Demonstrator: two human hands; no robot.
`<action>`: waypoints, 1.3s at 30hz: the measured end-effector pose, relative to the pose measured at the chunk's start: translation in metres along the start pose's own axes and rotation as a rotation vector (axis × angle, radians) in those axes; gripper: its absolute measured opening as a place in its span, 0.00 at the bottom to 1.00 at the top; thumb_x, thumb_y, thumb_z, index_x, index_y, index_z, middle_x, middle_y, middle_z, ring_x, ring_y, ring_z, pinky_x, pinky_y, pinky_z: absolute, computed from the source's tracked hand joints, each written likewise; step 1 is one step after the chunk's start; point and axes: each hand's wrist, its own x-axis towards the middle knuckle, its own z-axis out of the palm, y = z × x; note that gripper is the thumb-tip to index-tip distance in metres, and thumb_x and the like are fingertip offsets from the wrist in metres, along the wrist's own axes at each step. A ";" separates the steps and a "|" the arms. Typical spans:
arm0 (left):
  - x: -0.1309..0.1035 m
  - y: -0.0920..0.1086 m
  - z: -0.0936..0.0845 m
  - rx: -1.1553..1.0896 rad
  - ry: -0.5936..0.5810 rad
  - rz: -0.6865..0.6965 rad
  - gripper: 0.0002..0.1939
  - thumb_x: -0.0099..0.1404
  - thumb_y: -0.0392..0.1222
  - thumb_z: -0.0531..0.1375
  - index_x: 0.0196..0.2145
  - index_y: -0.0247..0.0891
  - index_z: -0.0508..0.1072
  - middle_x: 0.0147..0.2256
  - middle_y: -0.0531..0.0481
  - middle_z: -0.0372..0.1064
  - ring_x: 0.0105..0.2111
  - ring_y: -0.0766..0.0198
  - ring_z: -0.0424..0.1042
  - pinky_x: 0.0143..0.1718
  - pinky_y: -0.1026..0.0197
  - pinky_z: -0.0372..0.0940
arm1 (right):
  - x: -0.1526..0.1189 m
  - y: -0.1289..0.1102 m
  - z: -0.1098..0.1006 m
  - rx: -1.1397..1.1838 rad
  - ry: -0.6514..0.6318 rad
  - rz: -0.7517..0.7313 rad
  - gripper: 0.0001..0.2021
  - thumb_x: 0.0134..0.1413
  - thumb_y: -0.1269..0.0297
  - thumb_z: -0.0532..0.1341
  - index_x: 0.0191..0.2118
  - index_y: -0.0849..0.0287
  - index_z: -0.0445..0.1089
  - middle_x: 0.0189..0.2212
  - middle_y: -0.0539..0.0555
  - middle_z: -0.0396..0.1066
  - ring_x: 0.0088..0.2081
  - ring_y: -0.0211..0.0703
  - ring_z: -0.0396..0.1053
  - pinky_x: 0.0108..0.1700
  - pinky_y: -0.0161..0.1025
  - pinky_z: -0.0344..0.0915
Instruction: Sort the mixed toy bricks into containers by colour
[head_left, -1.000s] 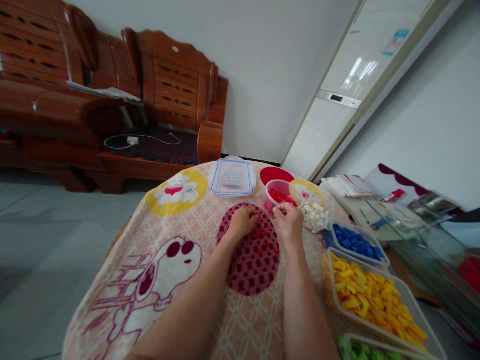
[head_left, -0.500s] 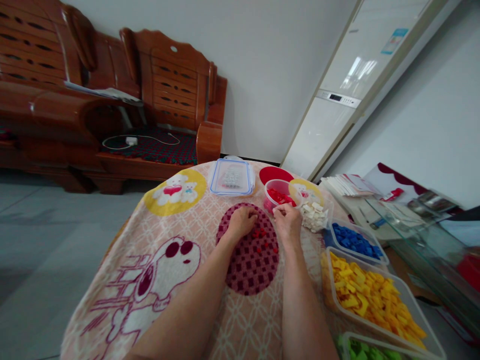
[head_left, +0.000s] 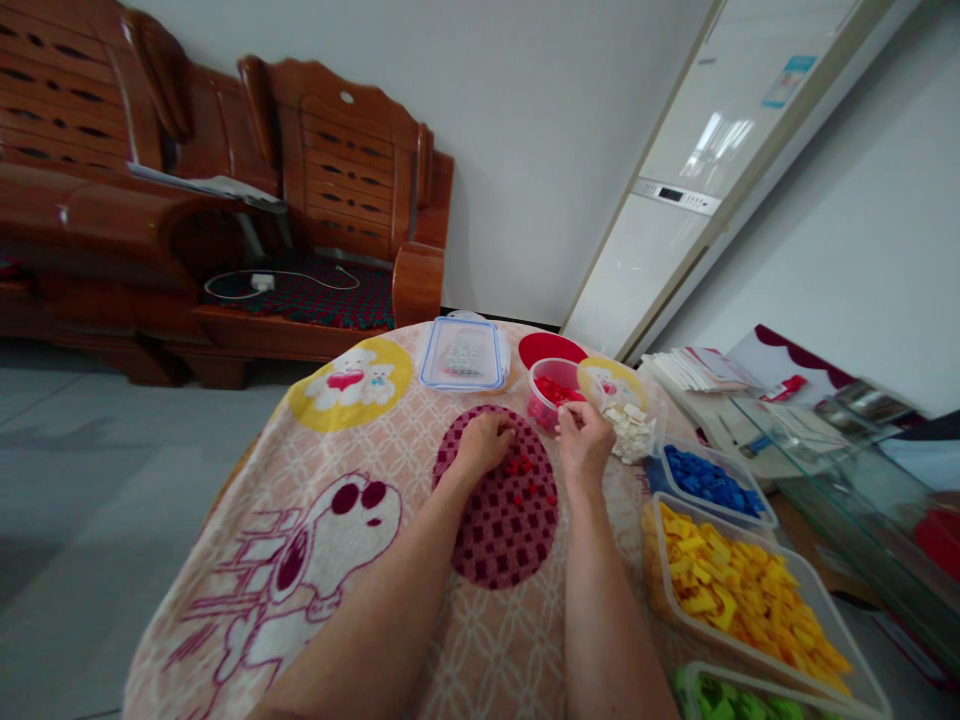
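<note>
My left hand rests on the dark red checked circle of the tablecloth, fingers curled in; whatever is under them is hidden. Beside it on the circle lie several small red pieces. At the near side of a round clear tub is my right hand, with thumb and fingertips pinched together. Anything in that pinch is too small to make out. Red pieces fill part of the tub. Just right of this hand sits a heap of white pieces in a clear container.
A blue-rimmed clear lidded box and a red round lid lie at the back of the table. Along the right edge stand tubs of blue pieces, yellow pieces and green pieces. Beyond is a glass-topped stand.
My right hand has shifted slightly to the right along the tub's near rim, uncovering more of its side. My left hand and the loose red pieces stay in place.
</note>
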 end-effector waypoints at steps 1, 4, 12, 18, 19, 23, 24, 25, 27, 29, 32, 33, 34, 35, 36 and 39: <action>0.000 0.000 0.000 -0.006 0.001 -0.001 0.13 0.63 0.35 0.56 0.39 0.38 0.80 0.32 0.49 0.78 0.32 0.63 0.74 0.38 0.64 0.66 | 0.000 0.000 0.000 -0.005 0.005 0.003 0.12 0.52 0.57 0.58 0.32 0.59 0.74 0.25 0.53 0.74 0.29 0.44 0.72 0.36 0.39 0.68; 0.000 -0.001 0.001 -0.026 0.005 -0.002 0.13 0.63 0.35 0.56 0.39 0.38 0.80 0.32 0.48 0.78 0.32 0.63 0.74 0.38 0.64 0.66 | 0.000 0.000 0.000 0.005 0.009 0.015 0.11 0.52 0.58 0.58 0.32 0.59 0.73 0.22 0.52 0.73 0.26 0.43 0.71 0.34 0.39 0.68; 0.000 0.000 0.001 -0.030 0.003 -0.003 0.13 0.63 0.35 0.56 0.40 0.37 0.80 0.30 0.49 0.77 0.32 0.63 0.74 0.38 0.64 0.66 | 0.000 -0.006 -0.004 -0.056 0.108 0.015 0.12 0.54 0.58 0.56 0.34 0.59 0.74 0.27 0.55 0.75 0.31 0.45 0.73 0.35 0.39 0.68; -0.001 0.000 0.001 -0.026 0.017 0.000 0.13 0.63 0.35 0.56 0.40 0.38 0.80 0.30 0.49 0.77 0.33 0.63 0.75 0.40 0.64 0.66 | 0.001 -0.007 -0.008 -0.013 0.149 0.047 0.13 0.53 0.58 0.57 0.37 0.61 0.73 0.26 0.54 0.74 0.28 0.43 0.72 0.34 0.39 0.68; -0.001 0.000 0.000 -0.028 0.019 -0.001 0.13 0.63 0.35 0.56 0.40 0.38 0.80 0.30 0.49 0.78 0.33 0.63 0.75 0.40 0.64 0.66 | 0.001 -0.007 -0.008 -0.005 0.132 0.050 0.13 0.53 0.58 0.57 0.36 0.61 0.73 0.25 0.53 0.73 0.27 0.43 0.71 0.34 0.39 0.68; -0.001 0.001 -0.001 -0.028 0.015 0.002 0.13 0.63 0.35 0.56 0.40 0.37 0.80 0.31 0.48 0.78 0.33 0.63 0.75 0.40 0.64 0.66 | 0.000 -0.011 -0.006 -0.033 -0.133 0.037 0.10 0.52 0.59 0.58 0.31 0.59 0.73 0.23 0.51 0.73 0.27 0.41 0.70 0.35 0.37 0.67; 0.000 0.001 -0.001 -0.025 0.015 0.006 0.13 0.63 0.35 0.56 0.40 0.37 0.80 0.31 0.48 0.78 0.34 0.63 0.75 0.40 0.64 0.66 | -0.001 -0.013 -0.005 -0.054 -0.240 0.026 0.10 0.52 0.59 0.58 0.30 0.58 0.73 0.23 0.51 0.73 0.27 0.41 0.70 0.35 0.37 0.66; 0.000 0.001 -0.001 -0.022 0.017 0.013 0.13 0.63 0.34 0.56 0.40 0.37 0.80 0.32 0.48 0.78 0.35 0.62 0.75 0.40 0.64 0.66 | -0.003 -0.016 -0.005 -0.082 -0.350 0.014 0.09 0.51 0.60 0.59 0.29 0.58 0.74 0.23 0.51 0.74 0.27 0.40 0.70 0.35 0.36 0.65; 0.000 0.000 -0.001 -0.016 0.022 0.028 0.13 0.62 0.34 0.56 0.39 0.37 0.81 0.35 0.48 0.79 0.37 0.61 0.75 0.42 0.63 0.66 | -0.007 -0.023 -0.003 -0.164 -0.558 -0.002 0.08 0.50 0.61 0.60 0.28 0.58 0.75 0.23 0.51 0.74 0.27 0.40 0.70 0.34 0.35 0.63; 0.000 0.000 -0.001 -0.018 0.025 0.034 0.13 0.62 0.33 0.56 0.38 0.37 0.81 0.37 0.48 0.79 0.39 0.61 0.75 0.43 0.63 0.66 | -0.012 -0.030 -0.002 -0.263 -0.719 -0.009 0.07 0.49 0.62 0.62 0.29 0.58 0.76 0.25 0.52 0.75 0.29 0.40 0.71 0.34 0.34 0.62; 0.000 0.000 -0.001 -0.028 0.019 0.034 0.14 0.61 0.32 0.55 0.38 0.38 0.81 0.37 0.48 0.79 0.39 0.61 0.75 0.44 0.63 0.66 | -0.015 -0.037 0.000 -0.403 -0.833 -0.032 0.05 0.47 0.64 0.65 0.31 0.57 0.77 0.30 0.55 0.78 0.35 0.42 0.73 0.36 0.34 0.61; 0.000 0.000 -0.001 -0.030 0.018 0.034 0.14 0.61 0.32 0.55 0.38 0.38 0.81 0.38 0.49 0.79 0.39 0.61 0.75 0.44 0.63 0.66 | -0.016 -0.038 0.000 -0.441 -0.843 -0.041 0.05 0.46 0.66 0.65 0.32 0.58 0.77 0.32 0.56 0.78 0.36 0.43 0.73 0.37 0.34 0.61; 0.000 0.000 -0.001 -0.029 0.018 0.033 0.14 0.61 0.33 0.55 0.38 0.38 0.81 0.38 0.49 0.79 0.40 0.61 0.75 0.44 0.63 0.66 | -0.016 -0.039 0.000 -0.475 -0.848 -0.045 0.05 0.46 0.67 0.65 0.32 0.58 0.78 0.33 0.56 0.78 0.37 0.43 0.73 0.38 0.34 0.60; 0.000 0.000 -0.001 -0.027 0.018 0.031 0.14 0.61 0.33 0.55 0.38 0.39 0.81 0.38 0.49 0.79 0.40 0.61 0.75 0.44 0.63 0.66 | -0.015 -0.040 0.000 -0.504 -0.850 -0.044 0.05 0.46 0.68 0.65 0.32 0.58 0.78 0.33 0.57 0.78 0.38 0.43 0.73 0.39 0.34 0.60; 0.000 -0.001 0.000 -0.024 0.021 0.028 0.14 0.61 0.33 0.56 0.38 0.39 0.81 0.38 0.49 0.79 0.40 0.61 0.75 0.45 0.63 0.66 | -0.015 -0.040 0.000 -0.527 -0.846 -0.040 0.05 0.46 0.68 0.65 0.32 0.58 0.78 0.33 0.57 0.78 0.38 0.43 0.73 0.39 0.34 0.60; 0.001 -0.001 0.001 -0.020 0.033 0.020 0.14 0.62 0.34 0.56 0.40 0.38 0.80 0.39 0.48 0.79 0.40 0.61 0.75 0.45 0.62 0.66 | -0.013 -0.038 -0.002 -0.570 -0.818 -0.030 0.04 0.46 0.66 0.66 0.30 0.59 0.77 0.32 0.56 0.77 0.36 0.42 0.72 0.37 0.34 0.59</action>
